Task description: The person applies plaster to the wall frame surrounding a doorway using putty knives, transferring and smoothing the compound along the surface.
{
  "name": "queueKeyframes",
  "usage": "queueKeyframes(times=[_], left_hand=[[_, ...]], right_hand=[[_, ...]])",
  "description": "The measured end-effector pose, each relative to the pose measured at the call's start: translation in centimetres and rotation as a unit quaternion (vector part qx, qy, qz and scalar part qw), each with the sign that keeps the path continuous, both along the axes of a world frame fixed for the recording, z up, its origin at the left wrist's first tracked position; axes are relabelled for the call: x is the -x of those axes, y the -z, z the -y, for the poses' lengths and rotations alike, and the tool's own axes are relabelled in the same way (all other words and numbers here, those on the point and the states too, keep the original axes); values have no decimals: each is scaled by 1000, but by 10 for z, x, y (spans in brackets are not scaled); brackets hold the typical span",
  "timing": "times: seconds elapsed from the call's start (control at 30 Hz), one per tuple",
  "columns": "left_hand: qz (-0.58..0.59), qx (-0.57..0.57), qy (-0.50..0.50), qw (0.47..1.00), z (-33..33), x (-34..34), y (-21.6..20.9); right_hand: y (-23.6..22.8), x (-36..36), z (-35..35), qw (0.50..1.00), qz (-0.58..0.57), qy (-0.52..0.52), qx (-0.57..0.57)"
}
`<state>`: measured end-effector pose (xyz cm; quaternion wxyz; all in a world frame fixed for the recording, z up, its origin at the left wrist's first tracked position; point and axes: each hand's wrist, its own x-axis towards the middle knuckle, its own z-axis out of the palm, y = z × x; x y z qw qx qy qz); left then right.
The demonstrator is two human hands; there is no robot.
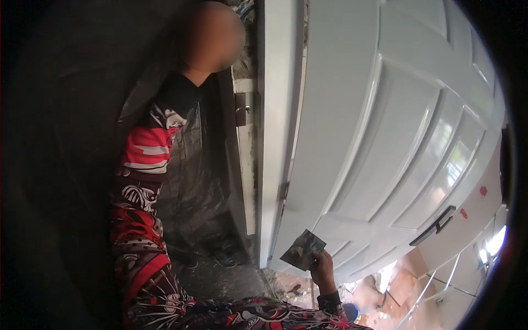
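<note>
Dark plate slants lengthwise toward upper right, pinched in right grip, with blurred left grip unreadable.

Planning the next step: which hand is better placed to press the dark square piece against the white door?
Probably the right hand: it holds the dark square piece in front of the white door. The left hand, blurred, is well away.

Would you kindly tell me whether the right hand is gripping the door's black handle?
No, the right hand holds a flat dark square piece, apart from the black handle.
</note>
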<state>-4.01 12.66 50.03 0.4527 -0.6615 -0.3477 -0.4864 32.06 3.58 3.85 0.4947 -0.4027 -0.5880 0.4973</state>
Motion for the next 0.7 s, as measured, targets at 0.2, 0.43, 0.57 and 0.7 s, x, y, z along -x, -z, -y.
queueKeyframes(times=[0.2,0.43,0.57,0.7], left_hand=[[-54,-71,-201,975,-3,-46,25],[20,-66,-178,982,0,-51,17],[68,-30,-224,972,-4,-77,29],[109,-97,-237,960,-5,-82,32]], right_hand=[[15,3,-1,995,-88,2,46],[22,-26,1,960,221,24,-172],[28,-39,-14,929,-274,-45,244],[35,-55,-25,991,-80,-70,79]])
